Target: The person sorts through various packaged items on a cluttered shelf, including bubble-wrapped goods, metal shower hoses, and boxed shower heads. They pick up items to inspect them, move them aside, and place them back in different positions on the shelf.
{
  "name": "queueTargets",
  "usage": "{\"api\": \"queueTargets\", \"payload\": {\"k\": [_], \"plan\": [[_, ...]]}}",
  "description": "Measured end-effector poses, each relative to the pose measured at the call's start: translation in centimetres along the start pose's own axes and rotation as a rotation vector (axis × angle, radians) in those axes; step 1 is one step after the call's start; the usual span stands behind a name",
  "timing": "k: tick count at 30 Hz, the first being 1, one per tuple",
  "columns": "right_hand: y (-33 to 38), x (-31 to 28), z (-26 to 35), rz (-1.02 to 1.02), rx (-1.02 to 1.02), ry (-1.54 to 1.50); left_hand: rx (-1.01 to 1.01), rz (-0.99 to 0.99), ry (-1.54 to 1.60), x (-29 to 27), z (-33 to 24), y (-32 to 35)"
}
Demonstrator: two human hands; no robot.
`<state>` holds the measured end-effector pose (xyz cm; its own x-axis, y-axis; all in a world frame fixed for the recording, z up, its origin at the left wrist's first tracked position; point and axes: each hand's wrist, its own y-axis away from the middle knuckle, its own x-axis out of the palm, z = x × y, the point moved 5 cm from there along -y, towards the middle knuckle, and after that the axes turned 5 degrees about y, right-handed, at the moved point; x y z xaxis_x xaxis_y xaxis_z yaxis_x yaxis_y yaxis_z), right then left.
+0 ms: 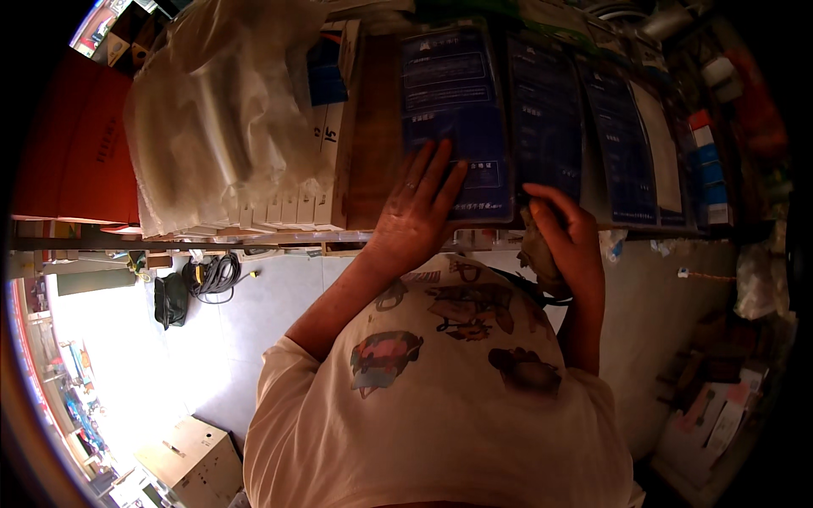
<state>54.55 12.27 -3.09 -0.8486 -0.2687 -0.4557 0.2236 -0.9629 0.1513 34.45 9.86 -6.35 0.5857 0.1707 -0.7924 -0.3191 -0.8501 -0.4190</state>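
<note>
Pressure from the left hand (415,212), fingers spread flat, steadies the blue packet (457,127) upright at the shelf's front edge; the right hand (567,245), clenched on a rag (538,250), could topple it by rubbing hard.

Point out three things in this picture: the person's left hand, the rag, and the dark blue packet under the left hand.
left hand (417,210), head view, back of the hand.
rag (537,252), head view, bunched cloth below the fingers.
dark blue packet (453,93), head view, upper front face.
</note>
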Motion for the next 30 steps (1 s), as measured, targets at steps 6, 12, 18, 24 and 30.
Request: {"api": "queueTargets", "payload": {"k": [6, 12, 18, 24, 30], "plan": [[0.5, 0.3, 0.8, -0.033, -0.105, 0.294, 0.014, 0.024, -0.022, -0.1, 0.5, 0.5], [0.6, 1.1, -0.2, -0.220, -0.319, 0.432, 0.053, 0.024, -0.031, -0.4, 0.6, 0.6], [0.8, 0.3, -0.5, -0.322, -0.188, 0.475, 0.024, -0.105, 0.031, -2.1, 1.6, 0.6], [0.5, 0.4, 0.0, -0.084, -0.214, 0.226, 0.030, -0.247, 0.176, -4.5, 1.4, -0.2], [-0.5, 6.0, 0.2, 0.250, -0.169, -0.060, 0.037, -0.366, 0.385, -4.3, 0.4, -0.7]]}}
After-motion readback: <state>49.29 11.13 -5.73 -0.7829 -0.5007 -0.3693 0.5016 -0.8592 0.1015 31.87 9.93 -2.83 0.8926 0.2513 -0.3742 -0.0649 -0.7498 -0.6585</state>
